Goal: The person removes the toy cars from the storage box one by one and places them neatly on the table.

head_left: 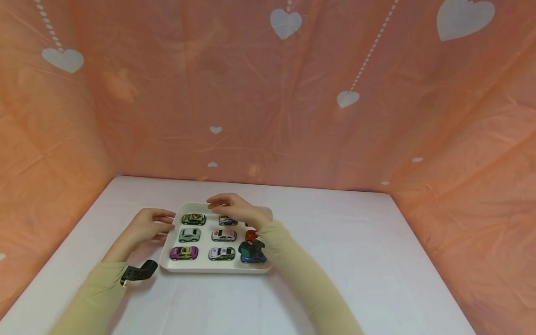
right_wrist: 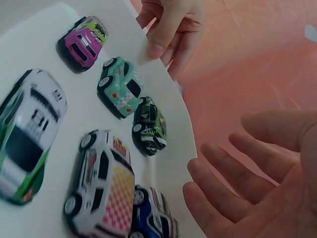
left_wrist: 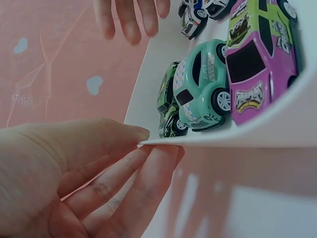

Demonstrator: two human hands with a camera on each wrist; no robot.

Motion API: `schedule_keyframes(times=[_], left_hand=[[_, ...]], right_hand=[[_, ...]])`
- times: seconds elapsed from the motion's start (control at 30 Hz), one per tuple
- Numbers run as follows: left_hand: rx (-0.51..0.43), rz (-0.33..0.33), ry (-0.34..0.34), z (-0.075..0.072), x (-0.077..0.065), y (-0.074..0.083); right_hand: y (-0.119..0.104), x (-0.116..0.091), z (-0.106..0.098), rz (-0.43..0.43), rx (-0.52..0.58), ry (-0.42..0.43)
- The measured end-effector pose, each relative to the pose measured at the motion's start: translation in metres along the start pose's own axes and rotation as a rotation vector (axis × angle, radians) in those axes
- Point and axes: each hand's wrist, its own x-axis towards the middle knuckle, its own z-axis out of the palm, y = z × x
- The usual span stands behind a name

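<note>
A white tray holds several toy cars in rows. My left hand is at the tray's left side; in the left wrist view its thumb lies over the rim and the fingers are under it, pinching the edge. Nearest that hand are a dark green patterned car, a mint green car and a purple car. My right hand is over the tray's far side, fingers spread and holding nothing. Its forearm and wrist camera partly hide a red car and a blue car.
The tray's middle column has a blue-and-white car, a white-and-pink car and a white-and-green car. A white tabletop surrounds the tray. Orange cloth with pale hearts walls the back and sides.
</note>
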Motion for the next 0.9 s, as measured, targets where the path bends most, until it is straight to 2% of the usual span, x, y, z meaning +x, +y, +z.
schedule_keyframes(times=[0.13, 0.4, 0.67, 0.9], left_hand=[[-0.004, -0.002, -0.005, 0.0, 0.0, 0.0], [-0.011, -0.019, -0.012, -0.001, 0.0, 0.001], [-0.025, -0.047, -0.018, 0.001, 0.0, -0.001], [-0.036, -0.048, -0.018, -0.001, -0.001, 0.002]], right_hand=[[0.0, 0.009, 0.006, 0.011, -0.022, -0.005], [0.0, 0.02, 0.012, -0.02, -0.06, 0.0], [0.006, 0.028, 0.017, -0.01, -0.043, -0.002], [0.006, 0.035, 0.023, -0.013, -0.097, -0.029]])
